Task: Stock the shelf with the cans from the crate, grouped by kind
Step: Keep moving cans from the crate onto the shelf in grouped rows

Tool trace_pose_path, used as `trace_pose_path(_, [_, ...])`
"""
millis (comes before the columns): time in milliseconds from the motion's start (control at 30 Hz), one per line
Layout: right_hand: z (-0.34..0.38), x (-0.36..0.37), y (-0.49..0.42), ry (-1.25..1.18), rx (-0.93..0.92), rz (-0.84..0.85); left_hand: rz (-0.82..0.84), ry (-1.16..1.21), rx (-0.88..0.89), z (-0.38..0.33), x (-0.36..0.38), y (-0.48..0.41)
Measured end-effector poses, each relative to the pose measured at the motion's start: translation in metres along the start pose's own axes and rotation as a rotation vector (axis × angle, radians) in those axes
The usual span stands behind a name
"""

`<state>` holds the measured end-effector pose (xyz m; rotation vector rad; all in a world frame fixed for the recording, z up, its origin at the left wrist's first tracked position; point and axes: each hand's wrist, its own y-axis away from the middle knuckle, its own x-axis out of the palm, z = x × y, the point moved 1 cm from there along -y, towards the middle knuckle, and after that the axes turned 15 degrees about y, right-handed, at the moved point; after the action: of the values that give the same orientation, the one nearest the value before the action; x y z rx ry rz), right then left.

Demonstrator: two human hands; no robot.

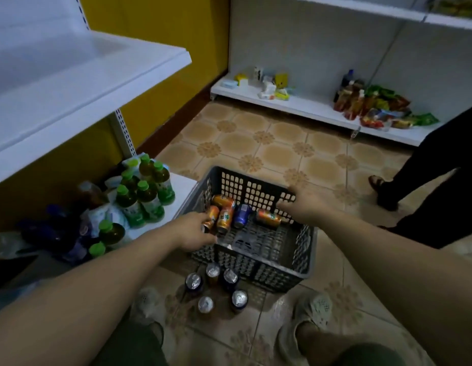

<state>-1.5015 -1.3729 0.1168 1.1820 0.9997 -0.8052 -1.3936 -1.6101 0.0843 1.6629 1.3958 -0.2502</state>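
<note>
A dark grey plastic crate (258,262) stands on the tiled floor in front of me. Inside it lie several orange cans (268,218) and one blue can (242,215), all on their sides. My left hand (194,231) reaches into the crate's left side and closes around an orange can (211,217). My right hand (305,204) grips the crate's far right rim. Several cans (213,286) stand upright on the floor just before the crate, between my feet. The white shelf (71,83) is at upper left.
Green-capped bottles (147,191) and dark bottles crowd the low shelf to the left of the crate. Another white shelf unit (308,107) at the back holds small boxes and snack packets. Another person's dark-trousered legs (435,180) stand at the right.
</note>
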Motion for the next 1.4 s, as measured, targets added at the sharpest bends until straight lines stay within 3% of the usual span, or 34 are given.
trace_pose_path(533, [0.029, 0.188, -0.263, -0.083, -0.047, 0.262, 0.064, 0.177, -0.201, 0.106, 0.070, -0.265])
trace_pose_path(833, [0.066, 0.274, -0.335, -0.133, -0.027, 0.404, 0.132, 0.288, -0.269, 0.149, 0.101, -0.344])
trace_pose_path(1100, [0.109, 0.327, -0.402, -0.195, 0.061, 0.351, 0.150, 0.218, -0.273, 0.176, 0.117, -0.391])
trace_pose_path(1267, [0.126, 0.351, -0.414, -0.057, 0.120, 0.326, 0.154, 0.240, -0.311, 0.185, 0.124, -0.400])
trace_pose_path(1400, [0.124, 0.355, -0.394, -0.243, 0.073, 0.382, 0.161, 0.251, -0.316, 0.189, 0.123, -0.397])
